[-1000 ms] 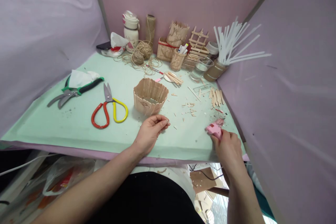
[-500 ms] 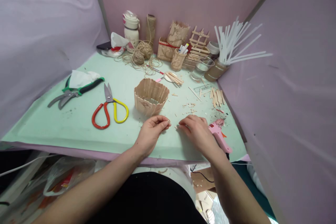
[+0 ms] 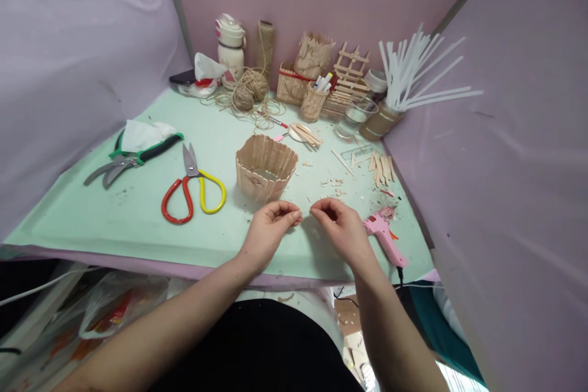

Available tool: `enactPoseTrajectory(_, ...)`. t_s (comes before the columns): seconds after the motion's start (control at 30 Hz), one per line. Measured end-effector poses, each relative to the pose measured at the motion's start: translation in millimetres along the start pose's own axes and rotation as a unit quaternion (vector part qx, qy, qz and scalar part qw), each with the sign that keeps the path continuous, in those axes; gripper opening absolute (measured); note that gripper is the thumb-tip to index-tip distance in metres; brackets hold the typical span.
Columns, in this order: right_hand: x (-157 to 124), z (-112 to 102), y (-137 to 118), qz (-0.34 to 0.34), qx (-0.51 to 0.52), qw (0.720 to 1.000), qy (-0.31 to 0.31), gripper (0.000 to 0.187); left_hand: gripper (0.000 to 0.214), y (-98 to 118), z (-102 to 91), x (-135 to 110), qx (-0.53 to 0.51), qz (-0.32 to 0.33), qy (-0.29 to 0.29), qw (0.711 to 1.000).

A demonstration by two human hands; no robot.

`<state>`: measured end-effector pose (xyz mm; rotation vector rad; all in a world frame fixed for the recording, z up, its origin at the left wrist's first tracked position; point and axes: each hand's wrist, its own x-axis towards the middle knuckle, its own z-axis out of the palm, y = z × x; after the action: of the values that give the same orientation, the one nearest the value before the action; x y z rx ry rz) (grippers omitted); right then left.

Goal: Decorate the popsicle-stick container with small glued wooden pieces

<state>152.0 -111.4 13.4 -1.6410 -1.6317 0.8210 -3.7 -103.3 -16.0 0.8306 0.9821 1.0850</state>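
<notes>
My left hand (image 3: 269, 229) and my right hand (image 3: 342, 226) rest close together on the green table (image 3: 138, 208), fingers curled into pinches that face each other. What the fingertips hold is too small to make out. Just behind them stands a small basket made of wooden sticks (image 3: 265, 166). A pink glue gun (image 3: 384, 234) lies on the table to the right of my right hand, untouched.
Red-and-yellow scissors (image 3: 193, 187) and green-handled shears (image 3: 131, 158) lie at the left. Loose wooden sticks (image 3: 381, 168) and chips scatter at the right. Twine balls (image 3: 248, 89), stick-built holders, a glass (image 3: 353, 117) and a jar of white strips (image 3: 404, 82) line the back. Pink walls enclose the table.
My right hand let go of the pink glue gun, left it lying on the table, and moved left to meet my left hand. The left hand stayed almost still.
</notes>
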Motion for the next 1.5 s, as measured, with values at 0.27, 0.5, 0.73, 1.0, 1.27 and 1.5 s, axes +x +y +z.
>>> enactPoseTrajectory(0.27,-5.5,4.3,-1.7,0.048,0.155,0.987,-0.016,0.016,0.017,3.2,3.5,0.1,0.044,-0.019,0.009,0.999)
enactPoseTrajectory(0.5,-6.6,6.5,-0.9,0.058,0.148,0.987,-0.02,0.016,0.017,3.0,3.3,-0.6,0.045,-0.015,0.002,0.999)
enactPoseTrajectory(0.73,-6.8,6.6,-3.7,0.053,0.142,0.988,-0.012,0.019,0.018,3.9,4.2,-1.0,0.044,-0.016,0.005,0.999)
enactPoseTrajectory(1.0,-6.4,8.8,-3.2,0.057,0.143,0.988,-0.008,0.019,0.018,3.5,4.1,-0.7,0.039,-0.007,0.005,0.999)
enactPoseTrajectory(1.27,-6.7,10.7,-3.6,0.057,0.158,0.986,-0.003,0.017,0.017,1.3,3.7,0.0,0.032,-0.009,0.007,0.999)
enactPoseTrajectory(1.5,-7.2,16.8,1.3,0.048,0.172,0.984,0.012,0.017,0.019,3.4,5.0,-1.4,0.03,-0.009,0.014,0.999)
